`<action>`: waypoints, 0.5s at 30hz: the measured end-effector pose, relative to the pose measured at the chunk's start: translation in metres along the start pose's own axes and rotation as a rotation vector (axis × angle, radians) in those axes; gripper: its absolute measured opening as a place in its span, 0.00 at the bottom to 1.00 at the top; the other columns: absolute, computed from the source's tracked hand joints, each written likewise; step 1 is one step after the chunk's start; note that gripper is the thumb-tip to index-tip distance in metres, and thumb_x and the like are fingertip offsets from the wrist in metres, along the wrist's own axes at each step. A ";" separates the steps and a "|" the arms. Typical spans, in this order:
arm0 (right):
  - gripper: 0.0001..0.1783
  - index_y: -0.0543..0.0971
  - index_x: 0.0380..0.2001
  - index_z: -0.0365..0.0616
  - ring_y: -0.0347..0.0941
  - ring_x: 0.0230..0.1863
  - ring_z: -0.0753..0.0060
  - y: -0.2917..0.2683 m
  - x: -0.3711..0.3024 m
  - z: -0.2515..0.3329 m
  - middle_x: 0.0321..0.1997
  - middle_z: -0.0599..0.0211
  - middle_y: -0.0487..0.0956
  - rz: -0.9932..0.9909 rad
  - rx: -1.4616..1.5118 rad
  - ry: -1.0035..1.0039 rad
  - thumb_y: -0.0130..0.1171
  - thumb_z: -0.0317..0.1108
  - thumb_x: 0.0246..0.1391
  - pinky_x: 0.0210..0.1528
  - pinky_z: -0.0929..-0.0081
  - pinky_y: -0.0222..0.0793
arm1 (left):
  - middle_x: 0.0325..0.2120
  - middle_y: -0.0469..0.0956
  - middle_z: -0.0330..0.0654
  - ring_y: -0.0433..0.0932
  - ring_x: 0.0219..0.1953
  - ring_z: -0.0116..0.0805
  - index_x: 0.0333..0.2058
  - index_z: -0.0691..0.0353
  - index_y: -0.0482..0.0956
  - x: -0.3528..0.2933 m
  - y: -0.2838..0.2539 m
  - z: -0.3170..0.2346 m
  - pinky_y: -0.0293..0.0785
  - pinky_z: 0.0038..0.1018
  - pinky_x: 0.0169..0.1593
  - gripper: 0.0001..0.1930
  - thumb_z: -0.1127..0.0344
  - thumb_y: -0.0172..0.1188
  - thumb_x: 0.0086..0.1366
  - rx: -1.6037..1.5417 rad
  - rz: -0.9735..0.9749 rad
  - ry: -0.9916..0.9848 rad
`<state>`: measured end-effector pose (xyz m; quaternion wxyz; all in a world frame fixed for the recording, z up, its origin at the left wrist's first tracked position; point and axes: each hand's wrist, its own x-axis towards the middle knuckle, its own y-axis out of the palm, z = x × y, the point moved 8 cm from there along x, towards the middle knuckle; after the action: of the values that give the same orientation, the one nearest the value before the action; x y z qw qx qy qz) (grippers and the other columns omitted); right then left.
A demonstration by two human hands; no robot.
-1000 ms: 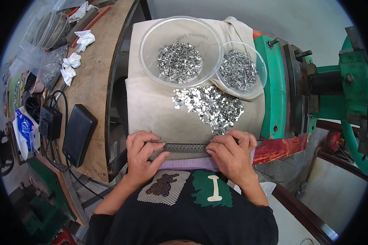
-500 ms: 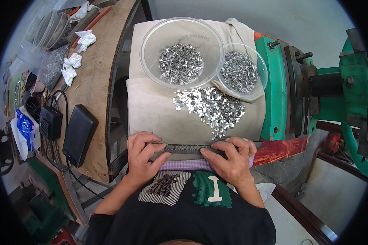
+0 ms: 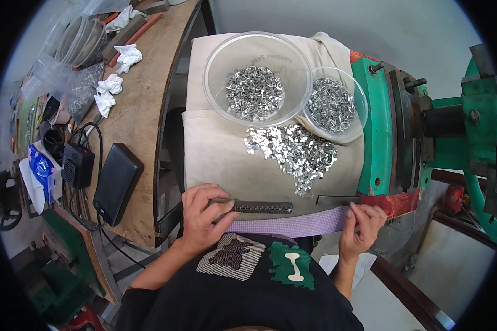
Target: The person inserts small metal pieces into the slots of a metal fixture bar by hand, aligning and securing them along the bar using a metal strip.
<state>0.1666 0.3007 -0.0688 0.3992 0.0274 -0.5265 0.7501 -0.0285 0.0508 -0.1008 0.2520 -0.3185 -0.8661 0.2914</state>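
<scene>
My left hand (image 3: 207,215) grips the left end of a dark slotted metal bar (image 3: 265,207), which lies across the beige cloth close to my body. Small metal pieces seem to sit in a row along its slots. To the right, my right hand (image 3: 363,223) is closed in a pinch at a thin dark L-shaped rod (image 3: 334,196), its bent end pointing left. Beyond the bar spreads a loose pile of small shiny metal pieces (image 3: 301,154). Behind the pile stand a large clear tub (image 3: 210,83) and a smaller clear bowl (image 3: 363,105), both holding small metal parts.
A green machine (image 3: 373,138) borders the cloth on the right, above a red board (image 3: 395,204). On the left, a wooden table (image 3: 143,99) carries a black power bank (image 3: 119,182), cables and crumpled tissues (image 3: 128,57). A purple checked strip (image 3: 292,223) runs along my front.
My right hand has let go of the slotted bar's right end and moved right to the thin rod. The left hand keeps hold of the bar. The whole view has shifted slightly.
</scene>
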 end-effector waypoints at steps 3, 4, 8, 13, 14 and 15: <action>0.15 0.86 0.39 0.43 0.68 0.46 0.59 -0.001 -0.005 -0.014 0.40 0.65 0.78 0.030 -0.058 0.061 0.70 0.25 0.44 0.53 0.64 0.63 | 0.41 0.78 0.37 0.74 0.47 0.42 0.34 0.56 0.82 0.000 0.000 -0.001 0.63 0.37 0.49 0.14 0.68 0.74 0.47 0.010 -0.001 0.013; 0.15 0.86 0.40 0.43 0.68 0.48 0.58 -0.002 -0.007 -0.020 0.42 0.63 0.78 0.039 -0.081 0.126 0.70 0.25 0.44 0.54 0.64 0.63 | 0.41 0.78 0.37 0.74 0.47 0.42 0.34 0.56 0.82 0.001 0.000 -0.001 0.63 0.37 0.49 0.14 0.68 0.74 0.47 0.010 -0.002 0.014; 0.15 0.86 0.39 0.43 0.68 0.49 0.58 -0.002 -0.009 -0.021 0.43 0.63 0.78 0.045 -0.071 0.088 0.71 0.26 0.44 0.53 0.64 0.64 | 0.41 0.78 0.37 0.74 0.47 0.42 0.34 0.56 0.82 0.001 -0.001 -0.002 0.63 0.37 0.49 0.13 0.67 0.73 0.48 0.024 -0.004 0.007; 0.13 0.86 0.34 0.44 0.69 0.46 0.57 -0.002 -0.006 0.005 0.40 0.64 0.78 0.021 0.024 -0.007 0.71 0.24 0.41 0.49 0.64 0.65 | 0.41 0.78 0.37 0.74 0.48 0.42 0.34 0.56 0.82 -0.001 0.000 -0.001 0.63 0.37 0.49 0.13 0.66 0.73 0.49 0.031 0.000 0.005; 0.12 0.85 0.33 0.43 0.69 0.46 0.57 0.000 -0.006 0.014 0.41 0.63 0.78 0.031 0.076 -0.037 0.71 0.23 0.41 0.50 0.64 0.65 | 0.41 0.78 0.37 0.74 0.48 0.42 0.34 0.57 0.82 -0.001 0.000 -0.001 0.63 0.37 0.50 0.13 0.66 0.73 0.49 0.032 -0.004 0.005; 0.14 0.85 0.32 0.46 0.69 0.45 0.56 0.004 -0.004 0.025 0.40 0.65 0.78 0.046 0.079 -0.074 0.72 0.23 0.37 0.47 0.63 0.65 | 0.41 0.78 0.37 0.74 0.48 0.42 0.34 0.57 0.82 -0.001 0.000 -0.001 0.63 0.37 0.50 0.13 0.67 0.73 0.49 0.035 -0.006 0.006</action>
<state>0.1574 0.2777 -0.0631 0.3607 0.0586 -0.5113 0.7778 -0.0273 0.0508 -0.0998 0.2610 -0.3123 -0.8611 0.3047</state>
